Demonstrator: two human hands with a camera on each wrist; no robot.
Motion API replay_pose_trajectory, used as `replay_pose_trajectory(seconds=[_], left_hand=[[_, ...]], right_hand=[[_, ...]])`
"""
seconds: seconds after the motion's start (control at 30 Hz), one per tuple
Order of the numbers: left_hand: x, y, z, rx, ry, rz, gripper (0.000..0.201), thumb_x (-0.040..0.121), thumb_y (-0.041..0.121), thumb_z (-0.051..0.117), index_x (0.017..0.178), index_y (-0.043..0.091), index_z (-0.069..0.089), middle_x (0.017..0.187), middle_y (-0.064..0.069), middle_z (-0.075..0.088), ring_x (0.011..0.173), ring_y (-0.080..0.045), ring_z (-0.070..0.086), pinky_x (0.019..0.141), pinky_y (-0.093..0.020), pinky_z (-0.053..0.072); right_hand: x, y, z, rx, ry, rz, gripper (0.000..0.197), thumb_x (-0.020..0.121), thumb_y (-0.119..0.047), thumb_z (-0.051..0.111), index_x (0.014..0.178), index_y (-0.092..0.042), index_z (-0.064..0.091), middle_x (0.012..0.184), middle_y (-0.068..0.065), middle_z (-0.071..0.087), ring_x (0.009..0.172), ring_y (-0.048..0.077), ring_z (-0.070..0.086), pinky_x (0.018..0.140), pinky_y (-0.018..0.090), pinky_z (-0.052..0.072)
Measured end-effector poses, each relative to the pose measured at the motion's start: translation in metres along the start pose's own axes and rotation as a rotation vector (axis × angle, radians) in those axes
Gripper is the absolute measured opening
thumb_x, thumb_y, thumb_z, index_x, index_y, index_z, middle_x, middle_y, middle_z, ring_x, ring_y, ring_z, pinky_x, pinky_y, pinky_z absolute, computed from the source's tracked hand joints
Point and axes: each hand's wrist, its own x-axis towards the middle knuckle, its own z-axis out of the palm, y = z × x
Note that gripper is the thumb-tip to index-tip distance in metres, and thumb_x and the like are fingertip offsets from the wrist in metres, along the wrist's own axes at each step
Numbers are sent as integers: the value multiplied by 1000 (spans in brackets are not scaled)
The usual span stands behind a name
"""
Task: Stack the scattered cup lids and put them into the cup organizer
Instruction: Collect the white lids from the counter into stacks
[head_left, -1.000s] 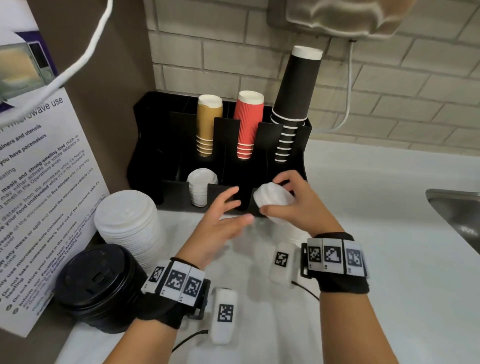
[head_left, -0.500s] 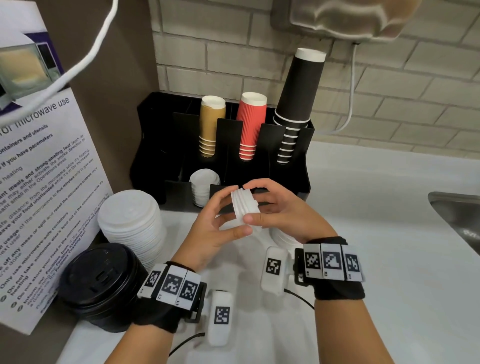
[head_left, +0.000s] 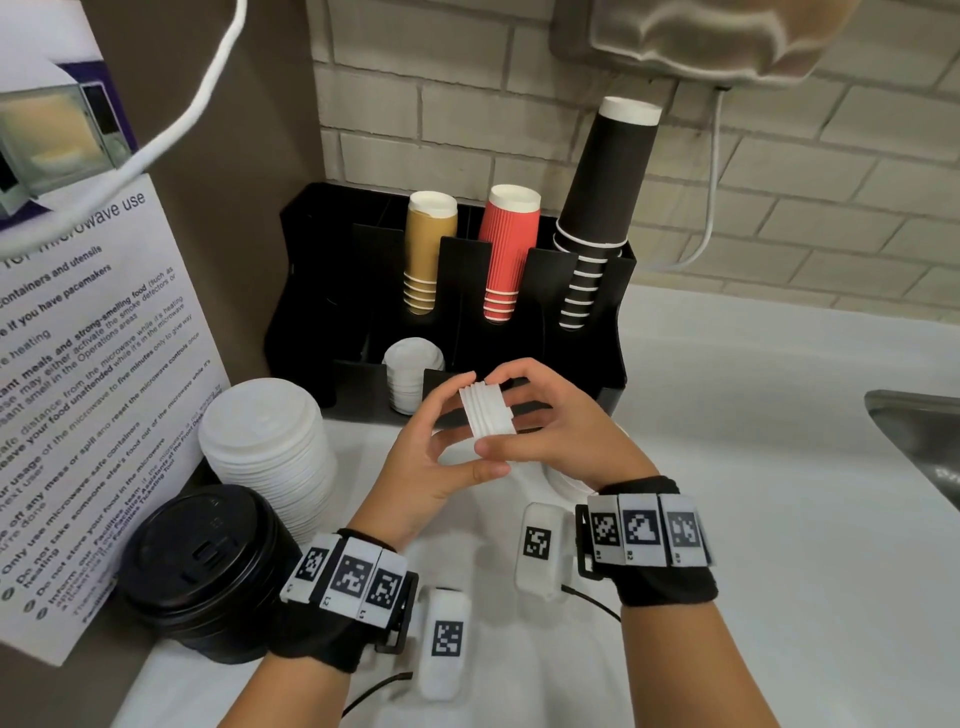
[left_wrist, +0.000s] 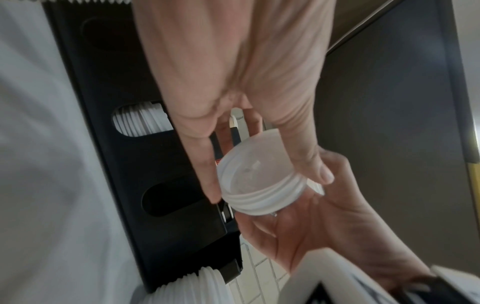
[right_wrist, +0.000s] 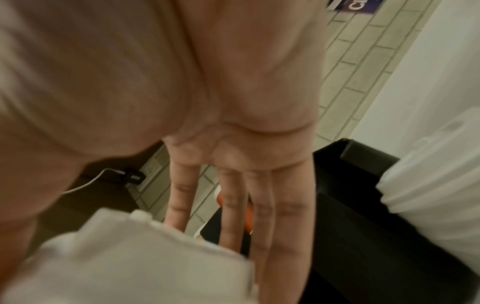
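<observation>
Hands, left and right, each grip closed round small lid stack, its far face hidden.

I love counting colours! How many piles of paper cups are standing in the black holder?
3. In the cup organizer's back row: tan cups on the left, red cups in the middle, tall black cups on the right. The far-left slots are too dark to check.

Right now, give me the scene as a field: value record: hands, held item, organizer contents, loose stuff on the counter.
left hand: steadies small lid stack, fingers on its rim
right hand: grips same stack
small lid stack: white, held on edge, above counter
cup organizer: tan, red, black cup stacks; white lids in one front slot
large white lid stack: on counter, left
black lid stack: on counter, front left
</observation>
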Motion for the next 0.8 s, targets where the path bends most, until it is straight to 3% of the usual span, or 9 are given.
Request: replay_pose_trajectory(seconds=[0.17,0.27,0.33,0.4,0.47,0.6,0.8], left_hand=[[4,5,-2,-25,97,24,94,60,24,81,142,41,37,140,10,49,120,-1,56,100,-26,49],[6,6,-7,-52,189,13,100,58,35,82,144,42,31,144,14,45,124,-3,53,101,-27,48],[6,2,-9,-54,290,-47,83,61,41,80,135,40,42,138,11,47,118,-3,56,98,-29,49],[7,-6,-10,-34,371,-115,48,79,31,75,123,29,55,133,1,51,108,-6,60,92,-29,52],[7,-15,-10,-11,404,-170,25,89,18,68,112,23,60,131,-7,51,105,-13,61,86,-30,54],[5,-21,-10,-8,397,-219,15,91,14,64,102,24,62,127,-10,54,106,-19,61,83,-29,53],[4,-22,-14,26,420,-228,13,91,13,64,98,24,63,125,-12,55,104,-21,60,86,-31,52]], right_hand=[[20,-11,10,-68,18,-54,52,67,-14,82,110,-27,55,102,-4,62,91,14,65,79,34,58],[42,-25,10,-94,33,-118,52,66,-13,83,109,-23,55,100,-5,61,87,11,63,75,26,57],[66,-33,9,-161,114,-210,55,64,-13,84,110,-16,55,102,-2,60,89,12,59,75,24,52],[97,-39,12,-297,187,-251,62,63,-18,84,116,-13,52,110,6,56,99,20,55,78,30,47],[125,-42,19,-429,140,-199,70,63,-21,82,122,-14,47,117,9,50,106,25,50,82,32,44],[156,-30,45,-774,-77,-116,78,63,-27,83,130,-19,43,126,7,42,114,30,47,93,47,40],[168,-9,66,-991,-144,-137,73,69,-22,80,133,-18,44,128,7,42,115,30,50,89,45,36]])
